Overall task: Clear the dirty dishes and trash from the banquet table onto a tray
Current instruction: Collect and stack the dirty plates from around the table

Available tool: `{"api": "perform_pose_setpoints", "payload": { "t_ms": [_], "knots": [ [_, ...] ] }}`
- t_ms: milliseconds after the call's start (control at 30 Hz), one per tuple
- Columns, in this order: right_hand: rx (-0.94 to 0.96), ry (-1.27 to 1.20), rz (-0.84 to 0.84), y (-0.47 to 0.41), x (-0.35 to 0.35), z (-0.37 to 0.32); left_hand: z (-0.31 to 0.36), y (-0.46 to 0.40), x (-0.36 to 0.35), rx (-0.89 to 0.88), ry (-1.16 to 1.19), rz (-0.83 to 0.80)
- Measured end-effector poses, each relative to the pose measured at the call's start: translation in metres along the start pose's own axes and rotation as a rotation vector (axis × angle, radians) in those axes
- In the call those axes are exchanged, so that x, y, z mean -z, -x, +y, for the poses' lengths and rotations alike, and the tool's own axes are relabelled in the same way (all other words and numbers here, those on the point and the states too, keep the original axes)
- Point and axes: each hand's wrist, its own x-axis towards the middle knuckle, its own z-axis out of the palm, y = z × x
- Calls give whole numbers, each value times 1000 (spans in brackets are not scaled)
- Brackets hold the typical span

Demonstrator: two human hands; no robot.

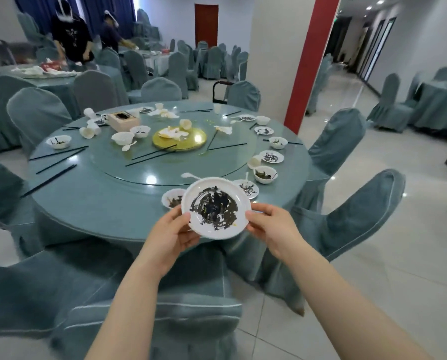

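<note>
**Plate lifted, tray not in sight**

Round banquet table (92, 203) beyond the fingertips, covered in blue cloth, glass turntable (139, 162) on top, gold disc (191, 141) at centre. Covered chair (165, 294) directly below the wrists. Still loaded: bowls, small plates, black chopsticks, crumpled napkins, paper cups, tissue box (123, 120) far side.

Dirty plate (216, 207) held off the table edge, tilted toward the camera, dark sauce smears inside. Left hand (174, 235) pinching the left rim, thumb on top, fingers curled under. Right hand (274, 227) gripping the right rim the same way. Both closed on the plate, nothing else held.

Small bowl (173, 198) just past the left fingertips, on the table. Second smeared plate (248, 189) just past the right fingertips, with a white spoon (190, 175) beyond.

Step, judged: early in clearing, first pieces coming off. No tray visible anywhere. Next move needs a tray located, plate kept level enough not to drip, then stacked. Alternative: stack nearby plates first.
</note>
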Motion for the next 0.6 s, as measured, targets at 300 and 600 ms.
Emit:
{"api": "perform_pose_setpoints", "payload": {
  "t_ms": [300,600],
  "knots": [
    [-64,82,-19,-88,71,-6,-34,-74,-68,7,-5,134],
    [-38,375,4,-214,90,14,-37,-160,-46,-6,49,336]
  ]
}}
